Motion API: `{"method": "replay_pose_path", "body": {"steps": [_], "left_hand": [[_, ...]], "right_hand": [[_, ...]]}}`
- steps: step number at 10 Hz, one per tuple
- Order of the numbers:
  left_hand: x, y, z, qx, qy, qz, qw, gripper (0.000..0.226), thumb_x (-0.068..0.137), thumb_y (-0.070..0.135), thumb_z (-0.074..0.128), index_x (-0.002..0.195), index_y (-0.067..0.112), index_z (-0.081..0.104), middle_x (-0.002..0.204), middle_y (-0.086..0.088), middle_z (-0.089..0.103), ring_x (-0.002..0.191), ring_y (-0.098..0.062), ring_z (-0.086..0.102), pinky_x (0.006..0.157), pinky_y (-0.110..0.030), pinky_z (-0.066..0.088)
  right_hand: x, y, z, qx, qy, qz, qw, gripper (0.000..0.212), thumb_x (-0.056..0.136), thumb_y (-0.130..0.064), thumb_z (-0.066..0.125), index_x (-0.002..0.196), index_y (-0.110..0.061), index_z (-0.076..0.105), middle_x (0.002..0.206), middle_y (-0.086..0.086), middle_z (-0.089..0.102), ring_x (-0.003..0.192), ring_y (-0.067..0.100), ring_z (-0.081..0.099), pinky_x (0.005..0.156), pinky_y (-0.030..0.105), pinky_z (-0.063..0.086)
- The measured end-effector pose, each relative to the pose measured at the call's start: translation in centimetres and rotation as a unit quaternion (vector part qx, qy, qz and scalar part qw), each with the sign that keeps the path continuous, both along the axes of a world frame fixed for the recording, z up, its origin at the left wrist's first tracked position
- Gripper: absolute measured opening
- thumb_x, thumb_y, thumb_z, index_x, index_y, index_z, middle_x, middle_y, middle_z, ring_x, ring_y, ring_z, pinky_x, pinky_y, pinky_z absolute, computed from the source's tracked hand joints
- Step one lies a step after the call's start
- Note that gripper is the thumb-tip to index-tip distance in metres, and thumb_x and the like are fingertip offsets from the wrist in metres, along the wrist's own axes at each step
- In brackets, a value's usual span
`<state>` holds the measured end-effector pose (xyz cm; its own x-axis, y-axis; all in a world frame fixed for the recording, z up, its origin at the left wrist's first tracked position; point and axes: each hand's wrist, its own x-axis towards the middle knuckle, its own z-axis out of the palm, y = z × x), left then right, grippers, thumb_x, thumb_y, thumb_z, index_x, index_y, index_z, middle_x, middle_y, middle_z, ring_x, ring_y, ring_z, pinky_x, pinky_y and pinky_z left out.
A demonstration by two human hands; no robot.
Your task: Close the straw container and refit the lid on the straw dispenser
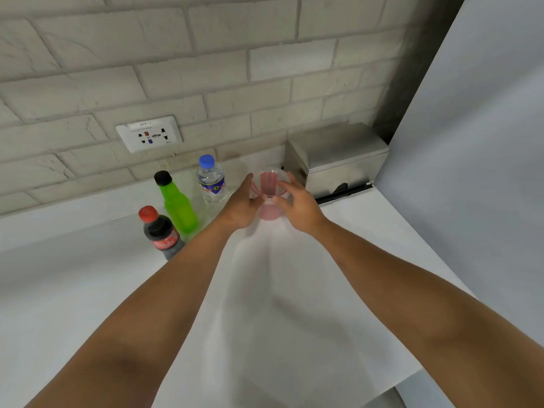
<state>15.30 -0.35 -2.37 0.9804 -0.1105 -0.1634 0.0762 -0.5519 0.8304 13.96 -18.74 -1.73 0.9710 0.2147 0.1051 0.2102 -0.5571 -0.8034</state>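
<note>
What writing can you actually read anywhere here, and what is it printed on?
"8PP-1", roughly, faint: top of the wall socket plate.
Red label on the cola bottle: white print, too blurred to read.
Blue label on the water bottle: too blurred to read.
Green bottle, pink straw dispenser, steel box: no text visible.

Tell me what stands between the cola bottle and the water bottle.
In the head view, the green bottle with a black cap stands between the cola bottle and the water bottle, all on the white counter left of the hands.
</note>
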Motion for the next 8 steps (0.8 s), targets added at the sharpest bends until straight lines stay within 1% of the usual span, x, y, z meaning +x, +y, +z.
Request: {"method": "replay_pose_path", "body": {"steps": [1, 2, 3, 4, 5, 6, 7, 8], "left_hand": [[0.7, -0.1, 0.5, 0.0, 0.013, 0.014, 1.0, 0.079, 0.104, 0.03, 0.057, 0.165, 0.024, 0.008, 0.171, -0.008, 0.024, 0.149, -0.034, 0.039, 0.113, -0.054, 0.045], [0.8, -0.6, 0.4, 0.001, 0.012, 0.013, 1.0, 0.078, 0.105, 0.029, 0.055, 0.165, 0.023, 0.005, 0.172, -0.008, 0.021, 0.151, -0.034, 0.037, 0.115, -0.054, 0.044], [1.0, -0.8, 0.4, 0.003, 0.016, 0.015, 1.0, 0.078, 0.106, 0.027, 0.053, 0.165, 0.021, 0.003, 0.172, -0.009, 0.019, 0.15, -0.035, 0.038, 0.116, -0.053, 0.042], [1.1, -0.8, 0.0, 0.014, 0.005, 0.025, 1.0, 0.075, 0.107, 0.02, 0.05, 0.165, 0.014, 0.004, 0.172, -0.011, 0.019, 0.155, -0.031, 0.03, 0.123, -0.041, 0.031], [0.8, -1.0, 0.4, 0.015, -0.002, 0.041, 0.999, 0.072, 0.108, 0.02, 0.049, 0.165, 0.012, 0.006, 0.172, -0.011, 0.018, 0.158, -0.027, 0.023, 0.124, -0.033, 0.023], [0.0, -1.4, 1.0, 0.007, -0.021, 0.047, 0.999, 0.071, 0.109, 0.029, 0.047, 0.165, 0.01, 0.008, 0.172, -0.012, 0.019, 0.158, -0.027, 0.023, 0.122, -0.029, 0.022], [-2.0, -2.0, 3.3, 0.016, -0.038, 0.039, 0.998, 0.069, 0.108, 0.035, 0.048, 0.162, 0.007, 0.017, 0.167, -0.015, 0.03, 0.152, -0.028, 0.034, 0.103, -0.02, 0.025], [-3.8, -2.3, 5.4, 0.024, -0.081, 0.033, 0.996, 0.057, 0.107, 0.031, 0.051, 0.154, 0.002, 0.034, 0.157, -0.02, 0.041, 0.143, -0.03, 0.043, 0.088, -0.013, 0.024]], "right_hand": [[1.1, 0.4, 0.3, -0.012, 0.031, 0.006, 0.999, 0.051, 0.1, -0.017, 0.064, 0.149, -0.01, 0.05, 0.168, 0.015, 0.026, 0.158, 0.026, 0.018, 0.12, 0.026, 0.018], [1.7, 0.2, -0.1, -0.007, 0.04, 0.009, 0.999, 0.052, 0.1, -0.017, 0.064, 0.15, -0.012, 0.049, 0.169, 0.015, 0.021, 0.159, 0.026, 0.015, 0.128, 0.038, 0.021], [1.8, 0.1, 0.2, -0.011, 0.039, 0.015, 0.999, 0.051, 0.101, -0.016, 0.063, 0.15, -0.012, 0.049, 0.169, 0.014, 0.022, 0.159, 0.025, 0.015, 0.127, 0.035, 0.021], [2.6, 0.4, 0.0, -0.028, 0.038, 0.02, 0.999, 0.051, 0.101, -0.018, 0.063, 0.15, -0.014, 0.049, 0.17, 0.014, 0.02, 0.159, 0.025, 0.012, 0.122, 0.028, 0.018], [2.8, 0.6, 0.2, -0.076, 0.054, 0.021, 0.995, 0.055, 0.104, -0.022, 0.059, 0.155, -0.017, 0.041, 0.172, 0.013, 0.012, 0.16, 0.026, 0.009, 0.118, 0.024, 0.018], [3.0, 0.5, 0.0, -0.092, 0.044, 0.016, 0.995, 0.058, 0.103, -0.03, 0.058, 0.157, -0.026, 0.037, 0.17, 0.013, 0.021, 0.159, 0.026, 0.015, 0.123, 0.04, 0.03], [1.7, 0.6, 2.0, -0.118, -0.002, -0.003, 0.993, 0.05, 0.101, -0.04, 0.058, 0.149, -0.028, 0.048, 0.138, 0.006, 0.059, 0.123, 0.028, 0.058, 0.095, 0.035, 0.05], [-0.1, -0.6, 4.9, -0.11, -0.05, 0.002, 0.993, 0.043, 0.102, -0.036, 0.057, 0.143, -0.026, 0.057, 0.095, -0.013, 0.062, 0.088, 0.017, 0.056, 0.077, 0.023, 0.039]]}}
